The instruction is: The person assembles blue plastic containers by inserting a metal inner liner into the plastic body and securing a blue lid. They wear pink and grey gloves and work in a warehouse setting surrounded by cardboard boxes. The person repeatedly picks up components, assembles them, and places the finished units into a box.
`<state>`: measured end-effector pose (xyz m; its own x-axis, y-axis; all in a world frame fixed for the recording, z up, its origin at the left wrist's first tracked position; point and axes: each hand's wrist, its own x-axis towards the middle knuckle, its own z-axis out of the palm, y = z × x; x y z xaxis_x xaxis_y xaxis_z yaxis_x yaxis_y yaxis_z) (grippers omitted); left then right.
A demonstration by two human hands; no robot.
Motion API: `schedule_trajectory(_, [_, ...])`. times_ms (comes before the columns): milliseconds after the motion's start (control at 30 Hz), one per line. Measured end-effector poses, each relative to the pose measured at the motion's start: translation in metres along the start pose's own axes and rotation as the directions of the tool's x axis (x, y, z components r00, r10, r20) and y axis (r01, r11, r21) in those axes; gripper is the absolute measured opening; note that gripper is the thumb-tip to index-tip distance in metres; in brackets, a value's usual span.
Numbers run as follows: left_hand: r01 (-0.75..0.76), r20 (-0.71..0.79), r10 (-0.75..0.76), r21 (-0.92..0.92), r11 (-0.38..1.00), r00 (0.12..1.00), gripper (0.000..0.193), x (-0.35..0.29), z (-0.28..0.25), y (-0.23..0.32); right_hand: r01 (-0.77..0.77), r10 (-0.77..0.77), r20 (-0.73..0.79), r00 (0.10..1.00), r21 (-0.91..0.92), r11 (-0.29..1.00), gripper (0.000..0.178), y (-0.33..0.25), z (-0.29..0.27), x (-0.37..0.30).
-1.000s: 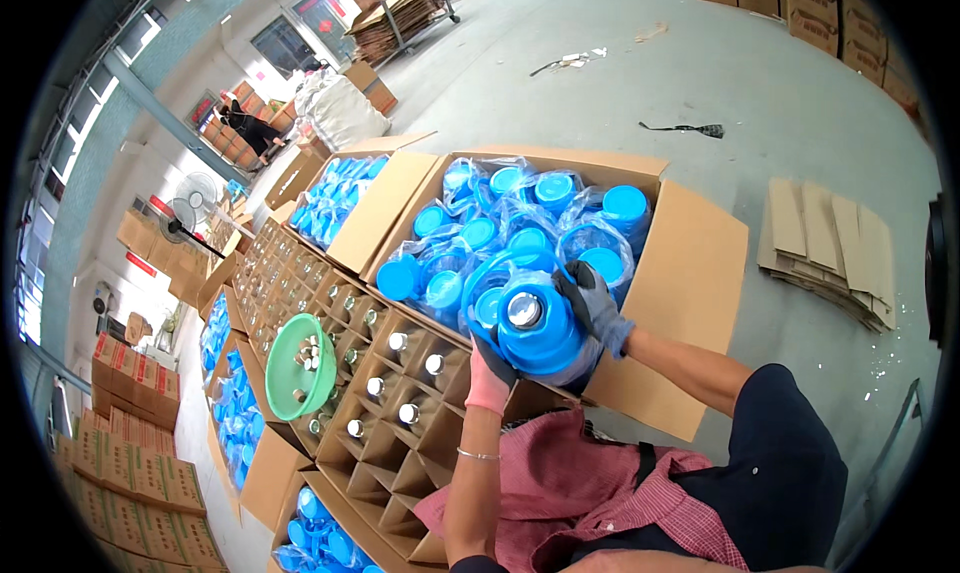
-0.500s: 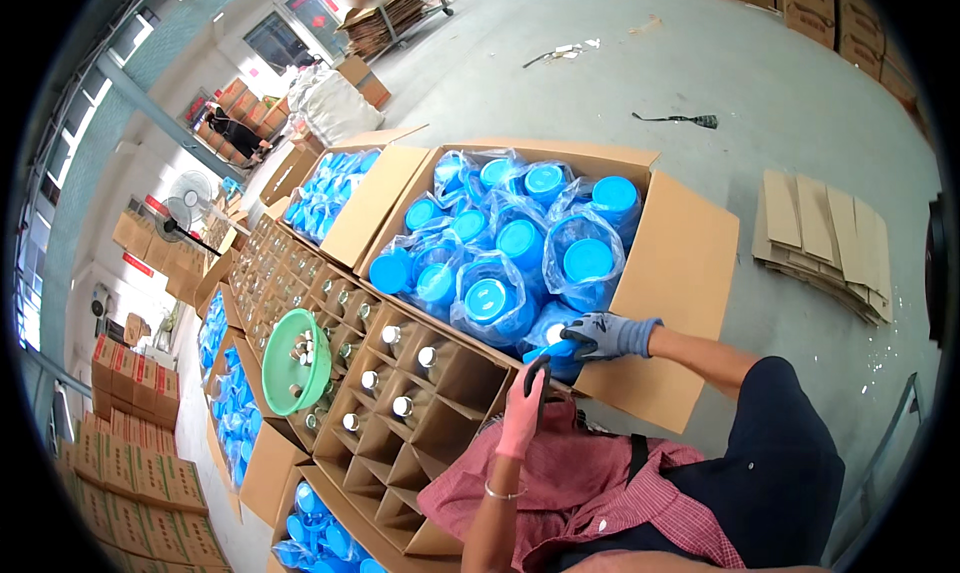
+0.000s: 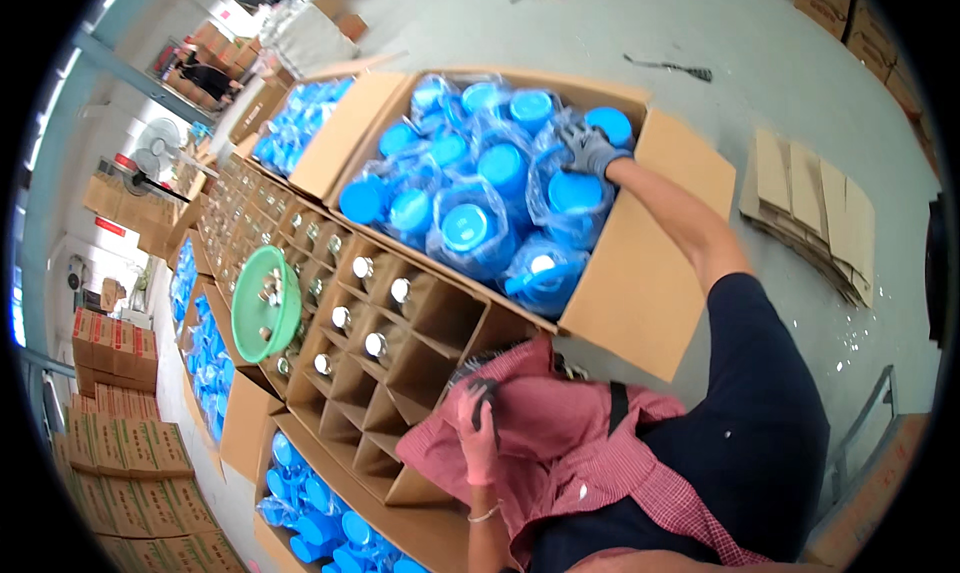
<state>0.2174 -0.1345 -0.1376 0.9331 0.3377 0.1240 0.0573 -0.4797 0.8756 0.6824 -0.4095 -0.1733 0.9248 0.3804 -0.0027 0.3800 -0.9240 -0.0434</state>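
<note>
My right hand (image 3: 592,153), in a grey glove, reaches into the upper right of a carton (image 3: 425,85) of blue containers with round lids (image 3: 468,227) wrapped in clear plastic. Its fingers bend over a clear plastic bag (image 3: 540,178) beside the lids. My left hand (image 3: 478,418), in a pink glove with dark fingertips, is held before my red checked apron (image 3: 550,443), fingers curled, with nothing visible in them. At the carton's near corner sits a bagged blue container (image 3: 545,278) with a white round spot on top.
A divided carton (image 3: 400,413) holds several white-capped bottles (image 3: 375,345) and adjoins more glass bottles. A green bowl (image 3: 247,318) of small caps rests on it. Other cartons of blue containers (image 3: 320,528) stand around. Flattened cardboard (image 3: 810,213) lies on the floor at right.
My right hand has moved from the near corner of the carton to its upper right side. My left hand has dropped back from the blue piece toward my apron.
</note>
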Motion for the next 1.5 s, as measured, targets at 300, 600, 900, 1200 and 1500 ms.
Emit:
schedule_trajectory(300, [-0.255, 0.095, 0.244, 0.134, 0.958, 0.965, 0.028, 0.016, 0.018, 0.004, -0.019, 0.002, 0.084, 0.996, 0.209, 0.978, 0.068, -0.008, 0.001, 0.008])
schedule_trajectory(600, [-0.321, 0.132, 0.301, 0.165, 0.933, 0.944, 0.025, 0.016, 0.023, 0.002, 0.318, -0.261, -0.402, 0.878, 0.082, 0.945, 0.038, 0.005, -0.033, -0.094])
schedule_trajectory(900, [-0.042, 0.137, 0.061, -0.137, 0.990, 0.989, 0.025, 0.044, -0.022, 0.044, 0.454, -0.499, -0.853, 0.155, -0.387, 0.803, 0.027, -0.041, -0.358, -0.120])
schedule_trajectory(1200, [-0.166, -0.211, 0.119, -0.220, 0.961, 0.970, 0.039, 0.092, -0.092, 0.061, 0.831, -0.577, -0.616, 0.537, 0.265, 0.489, 0.032, -0.155, -0.413, -0.086])
schedule_trajectory(1500, [0.226, 0.086, -0.218, -0.593, 0.773, 0.972, 0.036, -0.019, -0.084, 0.006, 0.893, -0.774, -0.455, 0.440, 0.132, 0.430, 0.031, -0.360, -0.229, -0.130])
